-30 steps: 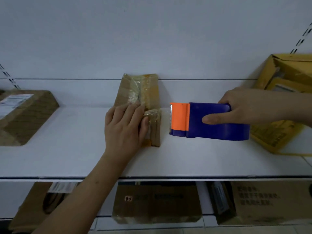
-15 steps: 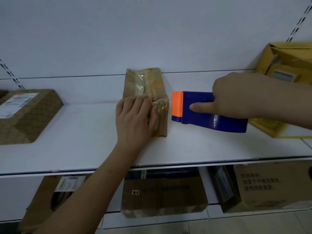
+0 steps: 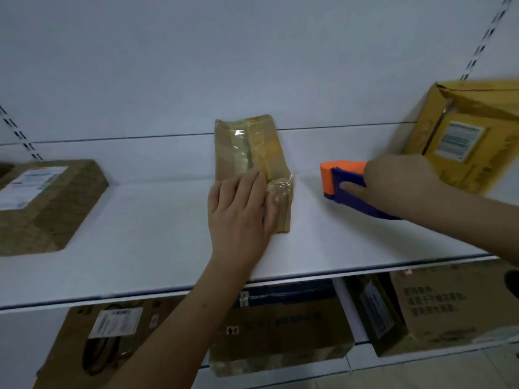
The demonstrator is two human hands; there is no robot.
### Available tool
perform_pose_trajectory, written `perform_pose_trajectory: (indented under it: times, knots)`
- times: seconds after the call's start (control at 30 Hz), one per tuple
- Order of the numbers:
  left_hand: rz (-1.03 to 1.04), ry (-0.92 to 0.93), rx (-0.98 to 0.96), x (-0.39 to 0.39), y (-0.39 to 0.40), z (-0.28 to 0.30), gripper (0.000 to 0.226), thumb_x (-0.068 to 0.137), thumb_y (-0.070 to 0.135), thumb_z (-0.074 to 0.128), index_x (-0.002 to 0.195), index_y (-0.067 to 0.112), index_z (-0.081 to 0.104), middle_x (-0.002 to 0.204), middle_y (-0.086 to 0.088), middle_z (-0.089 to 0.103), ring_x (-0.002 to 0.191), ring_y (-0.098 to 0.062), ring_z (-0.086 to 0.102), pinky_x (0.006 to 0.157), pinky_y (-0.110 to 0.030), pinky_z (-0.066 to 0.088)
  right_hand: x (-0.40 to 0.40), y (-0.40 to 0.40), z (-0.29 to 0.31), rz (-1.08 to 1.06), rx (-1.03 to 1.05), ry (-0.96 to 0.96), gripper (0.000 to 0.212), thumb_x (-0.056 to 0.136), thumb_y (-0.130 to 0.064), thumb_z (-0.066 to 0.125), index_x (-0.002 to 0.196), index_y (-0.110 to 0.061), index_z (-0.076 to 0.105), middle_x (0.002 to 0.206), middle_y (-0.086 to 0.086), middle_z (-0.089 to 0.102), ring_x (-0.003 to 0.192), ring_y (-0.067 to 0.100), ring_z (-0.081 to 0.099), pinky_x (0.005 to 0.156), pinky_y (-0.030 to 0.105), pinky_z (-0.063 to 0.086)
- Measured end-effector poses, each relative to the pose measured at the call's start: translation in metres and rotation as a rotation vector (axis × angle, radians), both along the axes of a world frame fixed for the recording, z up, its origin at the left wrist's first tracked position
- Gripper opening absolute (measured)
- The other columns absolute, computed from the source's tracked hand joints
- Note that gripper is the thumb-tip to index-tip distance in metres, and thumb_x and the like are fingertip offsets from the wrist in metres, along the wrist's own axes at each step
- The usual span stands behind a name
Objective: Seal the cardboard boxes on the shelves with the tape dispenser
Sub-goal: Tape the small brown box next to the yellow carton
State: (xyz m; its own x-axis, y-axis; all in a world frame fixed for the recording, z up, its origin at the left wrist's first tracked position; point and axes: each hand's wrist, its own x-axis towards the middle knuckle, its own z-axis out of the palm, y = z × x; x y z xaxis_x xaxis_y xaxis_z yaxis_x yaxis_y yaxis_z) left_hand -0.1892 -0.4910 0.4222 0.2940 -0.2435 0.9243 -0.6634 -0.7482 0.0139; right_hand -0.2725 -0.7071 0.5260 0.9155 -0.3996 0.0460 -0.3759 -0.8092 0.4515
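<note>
— How are your hands placed?

— My left hand [image 3: 241, 209] lies flat on the small box [image 3: 252, 161] in the middle of the shelf [image 3: 146, 248], fingers straight and close together, pressing on its top near the front edge. The thumb runs down the box's right front corner. My forearm comes up from below, crossing the shelf's front lip. My right hand [image 3: 398, 186] reaches in from the right with its fingers curled round the tape dispenser [image 3: 348, 186] — the forefinger lies along its blue side, and the orange end points left toward the box.

— And what's around you?

— A white shelf with a white back wall [image 3: 252, 51], slotted rails at either side. A brown box with a white label [image 3: 47, 200] sits at the left, and a yellow box [image 3: 471, 136] leans at the far right, just behind my right hand. On the lower shelf stand more brown cartons [image 3: 278, 332], some with labels; their print is too blurred to read.

— Where's the small box relative to the dispenser?

— It's to the left of the dispenser, near but apart, with bare shelf between them. Shiny clear tape [image 3: 247, 144] already runs along its top and over the front corner under my thumb. The dispenser's lower edge seems to rest on the shelf, though I can't tell for sure.
</note>
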Motion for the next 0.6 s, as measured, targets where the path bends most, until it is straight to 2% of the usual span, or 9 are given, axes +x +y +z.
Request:
perform_pose_trajectory:
  times: [0.2,0.3,0.4,0.5,0.6]
  knots:
    - [-0.004,0.023,-0.007,0.01,-0.008,0.01,0.041,0.095,0.049,0.058,0.094,0.012,0.072,0.097,-0.002,0.07,0.093,-0.027,0.063,0.099,-0.039,0.04,0.016,0.002,-0.019,0.066,0.111,-0.195,0.07,0.091,-0.073,0.025,0.065,-0.014,0.051,0.059,0.004,0.052,0.051,0.019,0.052,0.045,0.025,0.034]
    - [0.095,0.179,-0.041,0.0,-0.017,0.014,0.052,0.088,0.062,0.057,0.092,0.011,0.068,0.091,-0.003,0.066,0.096,-0.029,0.06,0.104,-0.047,0.04,0.018,-0.001,-0.027,0.076,0.15,-0.24,0.07,0.091,-0.074,0.025,0.067,-0.014,0.051,0.059,0.004,0.053,0.05,0.018,0.051,0.045,0.026,0.034]
    - [0.221,0.376,-0.041,-0.009,-0.032,0.028,0.056,0.082,0.066,0.056,0.092,0.011,0.062,0.092,-0.004,0.061,0.098,-0.032,0.055,0.092,-0.057,0.043,0.019,-0.005,-0.031,0.103,0.168,-0.318,0.066,0.091,-0.074,0.026,0.067,-0.016,0.047,0.059,0.003,0.05,0.05,0.015,0.046,0.046,0.026,0.032]
    - [0.261,0.548,-0.016,-0.013,-0.046,0.043,0.055,0.077,0.065,0.05,0.094,0.013,0.056,0.095,-0.002,0.055,0.097,-0.031,0.05,0.077,-0.048,0.042,0.019,-0.006,-0.033,0.13,0.198,-0.401,0.063,0.091,-0.073,0.027,0.067,-0.017,0.044,0.059,0.001,0.045,0.049,0.013,0.04,0.046,0.027,0.028]
    - [0.247,0.581,0.029,-0.014,-0.049,0.047,0.054,0.076,0.063,0.049,0.099,0.015,0.059,0.101,-0.003,0.055,0.099,-0.029,0.048,0.077,-0.045,0.038,0.017,-0.006,-0.039,0.116,0.281,-0.504,0.062,0.091,-0.071,0.032,0.064,-0.017,0.04,0.056,0.0,0.041,0.048,0.015,0.038,0.046,0.029,0.022]
